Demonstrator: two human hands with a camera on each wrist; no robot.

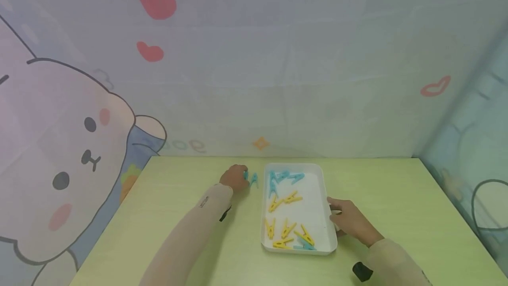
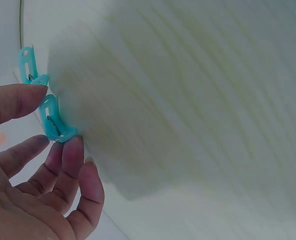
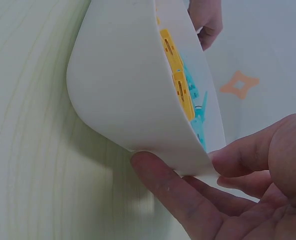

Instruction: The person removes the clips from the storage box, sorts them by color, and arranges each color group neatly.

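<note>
My left hand [image 1: 235,178] is left of the tray near the table's far edge. Between its thumb and fingertips it holds a light-blue clothespin [image 2: 52,120]. A second blue clothespin [image 1: 254,180] stands on the table just right of those fingers. On the tray's right side, my right hand [image 1: 351,220] grips the white tray [image 1: 315,206], thumb at the rim and fingers against the outer wall and underside. Blue clothespins [image 1: 283,175] lie at the tray's far left, and several yellow clothespins [image 1: 291,197] are in its middle and near end. One blue clothespin [image 1: 304,244] sits among the near yellow ones.
The pale wood-grain table [image 1: 381,189] carries the tray. Behind it hangs a printed backdrop [image 1: 317,78] with hearts and a cartoon bear, meeting the table's far edge. Another printed sheet [image 1: 476,158] borders the right side.
</note>
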